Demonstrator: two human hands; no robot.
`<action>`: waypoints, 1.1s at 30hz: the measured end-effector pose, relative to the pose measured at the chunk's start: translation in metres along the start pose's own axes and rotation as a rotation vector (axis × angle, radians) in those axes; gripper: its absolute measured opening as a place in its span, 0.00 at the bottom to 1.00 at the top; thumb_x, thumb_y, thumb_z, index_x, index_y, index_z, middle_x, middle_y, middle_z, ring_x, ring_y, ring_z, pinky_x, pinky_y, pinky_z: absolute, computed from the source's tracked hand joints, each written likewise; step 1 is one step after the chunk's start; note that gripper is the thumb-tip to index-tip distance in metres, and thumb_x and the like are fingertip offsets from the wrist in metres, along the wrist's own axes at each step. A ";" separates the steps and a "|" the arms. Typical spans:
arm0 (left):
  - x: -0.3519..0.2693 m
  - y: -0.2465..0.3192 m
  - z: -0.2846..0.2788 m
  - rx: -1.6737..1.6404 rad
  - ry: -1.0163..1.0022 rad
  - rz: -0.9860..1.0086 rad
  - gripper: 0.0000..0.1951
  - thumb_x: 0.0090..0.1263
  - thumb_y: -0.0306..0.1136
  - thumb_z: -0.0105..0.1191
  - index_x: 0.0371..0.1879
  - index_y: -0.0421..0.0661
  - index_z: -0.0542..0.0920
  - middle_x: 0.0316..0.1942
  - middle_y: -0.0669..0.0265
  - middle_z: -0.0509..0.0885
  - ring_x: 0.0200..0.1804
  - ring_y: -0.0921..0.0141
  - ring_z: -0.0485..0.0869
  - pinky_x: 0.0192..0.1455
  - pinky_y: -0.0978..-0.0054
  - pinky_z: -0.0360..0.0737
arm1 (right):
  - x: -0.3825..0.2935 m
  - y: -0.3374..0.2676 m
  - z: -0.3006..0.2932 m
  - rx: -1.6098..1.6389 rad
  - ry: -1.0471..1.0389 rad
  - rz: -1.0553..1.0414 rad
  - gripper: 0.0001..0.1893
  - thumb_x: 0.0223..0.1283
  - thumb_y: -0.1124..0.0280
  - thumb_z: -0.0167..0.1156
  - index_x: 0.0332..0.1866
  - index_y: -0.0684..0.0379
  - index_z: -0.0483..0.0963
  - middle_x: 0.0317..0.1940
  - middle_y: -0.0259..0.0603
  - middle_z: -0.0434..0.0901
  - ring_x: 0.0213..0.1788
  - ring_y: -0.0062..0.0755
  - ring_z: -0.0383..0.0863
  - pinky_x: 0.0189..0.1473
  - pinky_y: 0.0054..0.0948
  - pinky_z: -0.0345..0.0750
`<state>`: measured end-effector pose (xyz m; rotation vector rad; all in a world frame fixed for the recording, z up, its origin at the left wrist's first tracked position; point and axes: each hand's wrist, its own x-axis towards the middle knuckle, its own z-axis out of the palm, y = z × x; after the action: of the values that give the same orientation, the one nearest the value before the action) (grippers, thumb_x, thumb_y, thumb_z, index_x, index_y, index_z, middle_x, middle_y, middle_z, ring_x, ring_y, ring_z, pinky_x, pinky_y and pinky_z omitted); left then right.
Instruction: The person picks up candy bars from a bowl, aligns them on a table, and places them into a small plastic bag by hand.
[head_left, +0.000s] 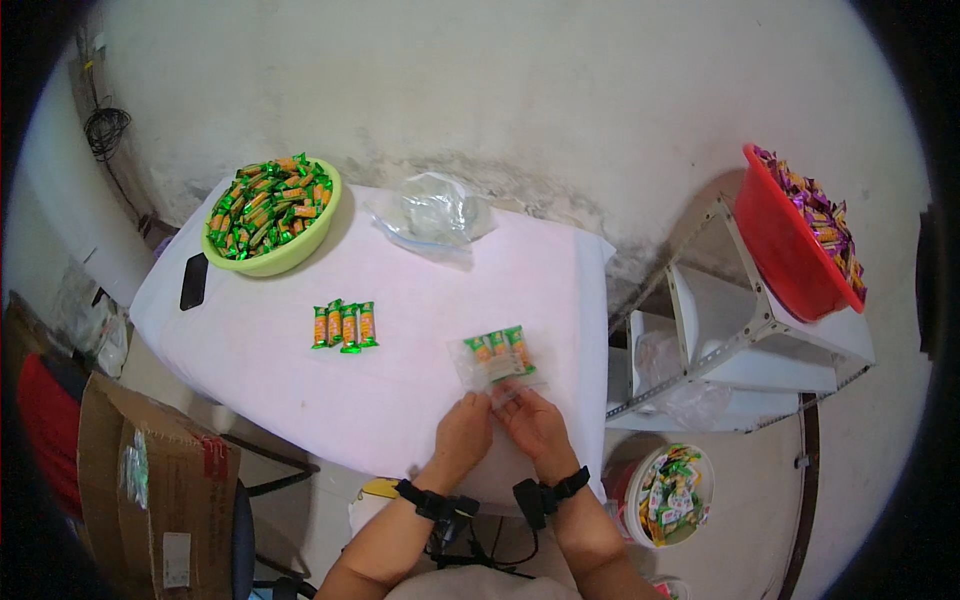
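Observation:
A clear plastic bag (469, 364) with several green-and-orange wrapped snack bars (498, 345) in it lies near the right side of the white-covered table (405, 405). My left hand (463, 435) pinches the bag's near edge between thumb and fingers. Beside it, my right hand (534, 424) is at the same edge, palm partly turned up and fingers curled under the plastic; its exact hold is hard to tell. Left of the bag, several matching wrapped bars (343, 327) lie side by side in a row. A pile of clear plastic bags (435, 214) rests at the table's back.
A green basin (277, 262) heaped with wrapped bars stands back left, near a black phone (194, 281). On a metal-framed shelf (731, 356) at right sits a red basin (787, 247) of purple packets. A white bucket (637, 499) of wrappers and a cardboard box (191, 487) flank the table.

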<state>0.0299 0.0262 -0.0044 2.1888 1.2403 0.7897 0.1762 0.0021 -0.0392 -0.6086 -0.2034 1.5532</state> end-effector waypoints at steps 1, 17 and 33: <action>0.000 0.000 0.001 -0.003 0.003 0.006 0.03 0.62 0.26 0.49 0.33 0.42 0.73 0.34 0.55 0.76 0.38 0.53 0.78 0.39 0.58 0.77 | 0.000 0.000 0.001 -0.033 0.048 -0.012 0.16 0.68 0.68 0.50 0.55 0.66 0.71 0.51 0.46 0.76 0.56 0.42 0.73 0.60 0.40 0.70; 0.000 0.002 0.001 0.186 -0.053 -0.019 0.06 0.60 0.24 0.49 0.36 0.44 0.74 0.37 0.59 0.77 0.43 0.59 0.78 0.42 0.63 0.78 | -0.050 -0.035 0.052 -0.986 0.175 -0.198 0.10 0.66 0.69 0.54 0.50 0.56 0.74 0.44 0.31 0.78 0.47 0.22 0.75 0.47 0.23 0.72; -0.011 0.011 -0.038 -0.243 -0.206 -0.236 0.21 0.71 0.41 0.48 0.57 0.41 0.72 0.57 0.48 0.75 0.59 0.52 0.73 0.62 0.58 0.70 | 0.136 0.067 0.175 -2.142 -0.668 0.144 0.27 0.63 0.59 0.51 0.68 0.49 0.63 0.54 0.57 0.73 0.56 0.55 0.73 0.60 0.43 0.69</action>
<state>0.0057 0.0165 0.0268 1.8383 1.2028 0.5705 0.0366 0.1688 0.0413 -1.6117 -2.5048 1.0438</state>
